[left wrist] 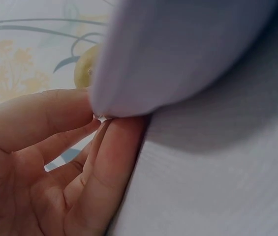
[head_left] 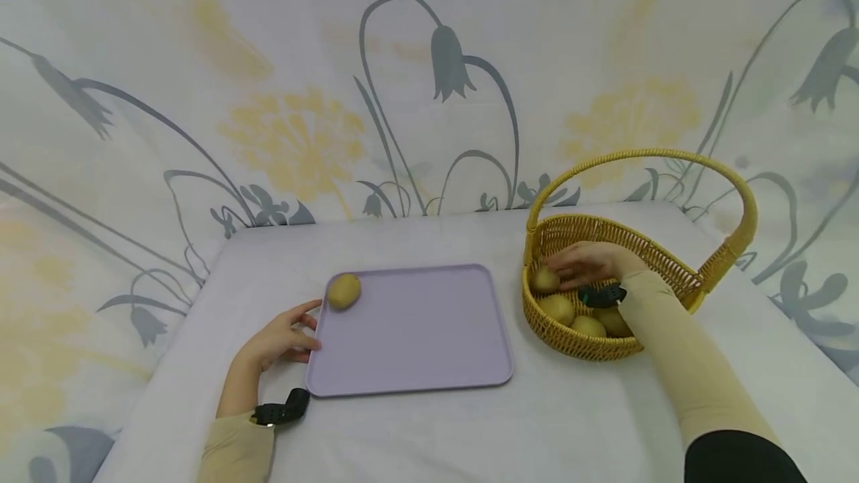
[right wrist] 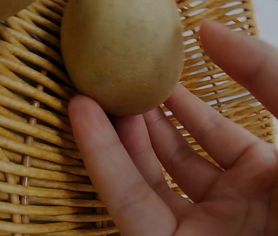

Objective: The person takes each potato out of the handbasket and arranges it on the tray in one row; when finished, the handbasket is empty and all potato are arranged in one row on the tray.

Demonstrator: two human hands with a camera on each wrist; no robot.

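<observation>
A lilac tray (head_left: 411,330) lies on the white tabletop with one kiwi (head_left: 344,291) in its far left corner. My left hand (head_left: 285,334) holds the tray's left rim; in the left wrist view, fingers (left wrist: 116,162) touch the rim from the side and below. Inside a wicker basket (head_left: 584,349), my right hand (head_left: 593,261) reaches to a kiwi (head_left: 545,279) near the left wall. Seen from the right wrist, the fingertips (right wrist: 84,110) touch this kiwi (right wrist: 124,54) while the thumb stands apart from it.
Several more kiwis (head_left: 557,308) lie in the near part of the basket, some partly hidden by the right wrist. The tall basket handle (head_left: 647,155) arches over the right hand. Behind the table hangs a flower-patterned cloth (head_left: 416,133).
</observation>
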